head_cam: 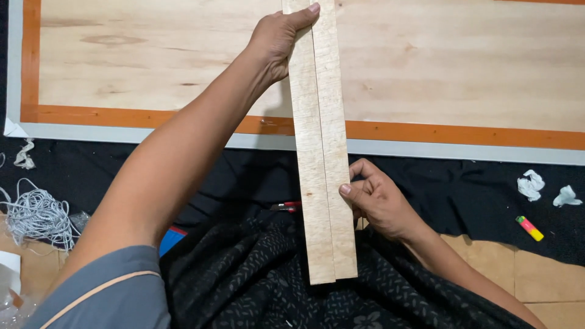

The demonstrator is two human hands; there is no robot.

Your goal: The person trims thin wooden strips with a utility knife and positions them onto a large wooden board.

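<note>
Over the person's lap, draped in black patterned cloth [262,286], two long, pale wooden strips [322,152] lie side by side, their long edges touching. The left hand [277,39] reaches to the far end and grips the strips there, thumb laid across the top of the left one. The right hand [378,198] is closed on the right edge of the pair near the lap, fingers curled around it and thumb on the face.

The strips appear already brought together and lined up: their near ends sit almost level, the right one slightly nearer to the far side. Nothing shows them glued, taped or otherwise joined, so any fastening looks not yet done.

Their long axis runs near to far, leaning slightly left at the far end, from the lap out over a large pale plywood panel with an orange and grey border [426,131].

A red-handled cutter [286,207] peeks out just left of the strips. A tangle of white string [36,216] lies far left; crumpled white paper [530,184] and a small pink-and-yellow lighter [529,228] lie right.
</note>
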